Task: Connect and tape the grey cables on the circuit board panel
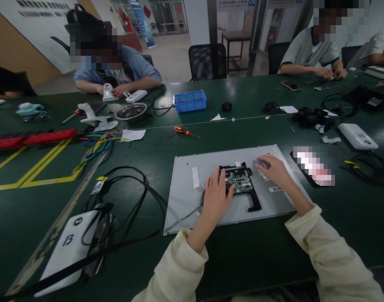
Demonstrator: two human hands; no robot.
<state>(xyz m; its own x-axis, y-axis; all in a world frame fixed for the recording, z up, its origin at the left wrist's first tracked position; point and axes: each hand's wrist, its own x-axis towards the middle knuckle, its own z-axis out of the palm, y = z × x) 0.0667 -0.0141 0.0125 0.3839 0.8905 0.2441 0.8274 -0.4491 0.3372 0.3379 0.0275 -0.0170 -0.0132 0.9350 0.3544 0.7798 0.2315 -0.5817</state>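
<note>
A flat grey metal panel [185, 180], like the back of a display, lies on the green table in front of me. On it sits a green circuit board [242, 184] in a black plastic frame [254, 201]. My left hand [215, 195] rests on the left side of that frame, fingers stretched and apart, thumb at the board's edge. Over the panel's right part hovers my right hand [275, 171], thumb and forefinger bent with a gap between them; I make out nothing held there. A grey cable [190, 214] runs from under my left hand across the panel.
An orange-handled screwdriver [182, 131] lies beyond the panel, with a blue basket [190, 101] farther back. A phone [314, 167] is at the right. Left are a white device marked 13 [69, 243] and black cables [144, 180]. Two people [125, 67] work across the table.
</note>
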